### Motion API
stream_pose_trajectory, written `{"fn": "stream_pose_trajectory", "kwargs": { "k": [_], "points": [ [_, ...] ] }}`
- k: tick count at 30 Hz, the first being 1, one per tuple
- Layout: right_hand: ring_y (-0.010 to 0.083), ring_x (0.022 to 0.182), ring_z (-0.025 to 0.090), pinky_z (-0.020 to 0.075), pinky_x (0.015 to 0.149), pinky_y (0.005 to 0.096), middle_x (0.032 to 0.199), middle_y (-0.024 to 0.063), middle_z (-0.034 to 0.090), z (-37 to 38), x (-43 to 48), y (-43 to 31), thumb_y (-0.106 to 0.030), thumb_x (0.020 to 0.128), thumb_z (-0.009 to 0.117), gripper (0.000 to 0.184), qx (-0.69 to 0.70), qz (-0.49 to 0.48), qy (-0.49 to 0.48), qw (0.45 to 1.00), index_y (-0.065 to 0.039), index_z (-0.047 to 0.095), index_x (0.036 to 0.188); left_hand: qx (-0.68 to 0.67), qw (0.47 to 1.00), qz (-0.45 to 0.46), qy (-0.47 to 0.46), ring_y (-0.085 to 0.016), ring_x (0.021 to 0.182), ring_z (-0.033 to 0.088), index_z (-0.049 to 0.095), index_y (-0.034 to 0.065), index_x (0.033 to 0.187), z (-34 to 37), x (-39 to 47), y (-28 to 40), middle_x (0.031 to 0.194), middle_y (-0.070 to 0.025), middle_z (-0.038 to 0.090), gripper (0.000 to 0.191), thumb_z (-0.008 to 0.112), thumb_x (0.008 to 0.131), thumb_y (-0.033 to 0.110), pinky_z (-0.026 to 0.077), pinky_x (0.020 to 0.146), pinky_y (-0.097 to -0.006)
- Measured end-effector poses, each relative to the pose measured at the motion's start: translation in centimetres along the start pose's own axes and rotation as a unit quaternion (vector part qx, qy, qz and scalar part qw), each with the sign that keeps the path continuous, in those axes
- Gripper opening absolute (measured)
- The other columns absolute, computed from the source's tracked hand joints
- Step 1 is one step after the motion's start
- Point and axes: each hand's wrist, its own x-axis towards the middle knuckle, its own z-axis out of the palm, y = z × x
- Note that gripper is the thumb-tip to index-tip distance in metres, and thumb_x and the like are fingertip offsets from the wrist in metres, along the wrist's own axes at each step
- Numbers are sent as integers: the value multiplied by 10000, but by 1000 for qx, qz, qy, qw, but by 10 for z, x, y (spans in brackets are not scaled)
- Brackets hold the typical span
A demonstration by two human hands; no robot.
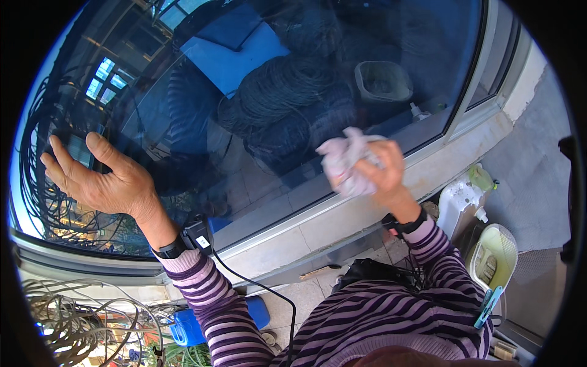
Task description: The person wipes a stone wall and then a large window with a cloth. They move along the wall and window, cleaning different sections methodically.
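A large window pane (pixel 247 151) in a metal frame fills the upper part of the view, with dark reflections on it. My right hand (pixel 383 169) grips a crumpled pale pink cloth (pixel 347 165) at the lower right part of the glass, near the bottom frame; hand and cloth are slightly blurred. On the left, my left hand (pixel 103 179) is raised before the pane, fingers spread and holding nothing. Whether it touches the glass cannot be told. Both wrists wear black bands, the left one with a small black device (pixel 198 235) and a cable.
Below the glass runs a pale sill (pixel 293 238). At the right stand a white plastic bottle (pixel 458 204) and a pale green basin (pixel 497 247). Coiled cables (pixel 64 321), a blue plastic container (pixel 185 328) and green plants (pixel 183 355) lie at the lower left.
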Motion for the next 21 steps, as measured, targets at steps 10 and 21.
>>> {"fn": "stream_pose_trajectory", "kwargs": {
  "k": [10, 21],
  "points": [
    [296, 1087, 638, 496, 969, 371, 1147, 158, 632, -55, -86, 147, -32, 782, 769, 477, -111, 319, 228, 913, -27, 609, 1232, -3, 1000, -4, 0, -424, 1414, 453, 610, 57, 1411, -2, -1, -1, 1487, -275, 511, 633, 562, 1012, 547, 371, 1144, -541],
    [144, 902, 651, 538, 786, 287, 1076, 76, 663, -18, -134, 166, -72, 871, 732, 375, 9, 501, 397, 769, -19, 568, 1205, 5, 1000, 4, 0, -416, 1423, 448, 609, 63, 1413, -1, -1, 0, 1496, -270, 503, 628, 558, 1015, 547, 375, 1147, -534]
  ]
}}
